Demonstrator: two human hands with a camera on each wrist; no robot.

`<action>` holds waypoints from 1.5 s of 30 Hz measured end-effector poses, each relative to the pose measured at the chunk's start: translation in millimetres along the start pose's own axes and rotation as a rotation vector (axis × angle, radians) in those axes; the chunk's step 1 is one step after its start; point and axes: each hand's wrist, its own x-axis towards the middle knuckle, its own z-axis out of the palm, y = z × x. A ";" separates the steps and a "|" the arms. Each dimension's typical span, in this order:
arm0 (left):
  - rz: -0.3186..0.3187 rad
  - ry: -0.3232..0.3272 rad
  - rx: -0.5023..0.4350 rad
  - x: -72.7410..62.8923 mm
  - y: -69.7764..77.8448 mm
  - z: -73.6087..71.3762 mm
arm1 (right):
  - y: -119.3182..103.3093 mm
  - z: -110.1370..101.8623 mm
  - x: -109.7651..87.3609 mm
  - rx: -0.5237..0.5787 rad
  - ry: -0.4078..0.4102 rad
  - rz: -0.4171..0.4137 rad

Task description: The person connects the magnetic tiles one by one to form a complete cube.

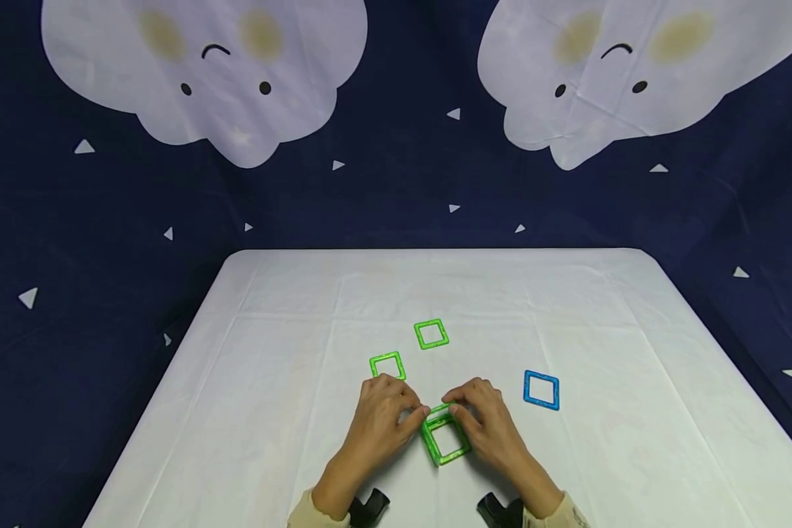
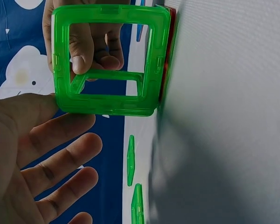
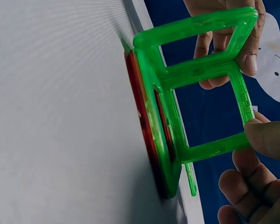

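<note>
White table (image 1: 290,352), navy cloud-print backdrop (image 1: 409,183)

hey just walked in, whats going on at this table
At a white table, a person's left-hand grip and right-hand grip hold two upright green frames, joined along one edge. These stand on a flat green frame with a red piece under it. One loose green frame lies just past the left-hand grip, another green frame farther off, and a blue frame to the right.
</note>
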 end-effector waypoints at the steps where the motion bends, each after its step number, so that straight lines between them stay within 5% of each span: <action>1: 0.000 0.000 0.001 -0.2 0.1 -0.1 | 0.3 0.5 0.2 0.004 0.001 -0.003; 20: 0.021 0.022 0.030 -2.2 1.1 -0.8 | 0.8 6.1 7.4 0.051 -0.013 -0.080; 35: 0.022 0.037 0.045 -4.2 2.2 -1.2 | 11.8 -7.4 26.8 -0.028 -0.061 0.036; 45: 0.022 0.051 0.058 -5.1 2.9 -1.1 | 27.6 -12.1 51.9 -0.089 0.000 0.022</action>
